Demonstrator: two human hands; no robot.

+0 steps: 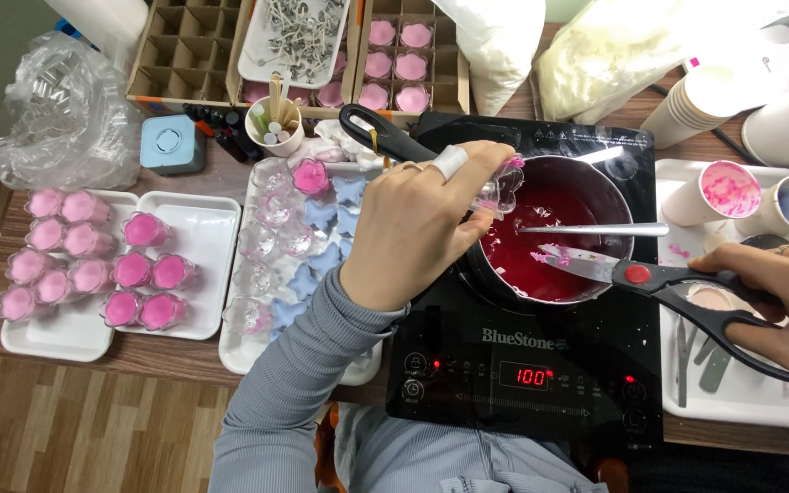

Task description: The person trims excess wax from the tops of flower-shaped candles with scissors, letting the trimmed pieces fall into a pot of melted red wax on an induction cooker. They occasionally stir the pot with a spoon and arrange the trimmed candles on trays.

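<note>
1 pot (pixel 595 183) | 1 scissors (pixel 678 288), R hand (pixel 778 292) | 1 clear cup (pixel 501 187), L hand (pixel 413 228)

Wooden table (pixel 184 361) bears trays (pixel 203 239), induction cooker (pixel 522 365)

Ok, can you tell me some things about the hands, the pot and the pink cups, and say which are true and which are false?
1. The left hand holds a small clear flower-shaped plastic cup over the dark metal pot of red liquid. True.
2. The right hand holds a wooden spoon. False: it holds black-handled scissors whose blades reach over the pot.
3. The pot stands on a black induction cooktop. True.
4. The pink-filled cups on the white trays sit to the right of the cooktop. False: they sit to its left.
5. A metal spoon lies across the pot. True.
</note>
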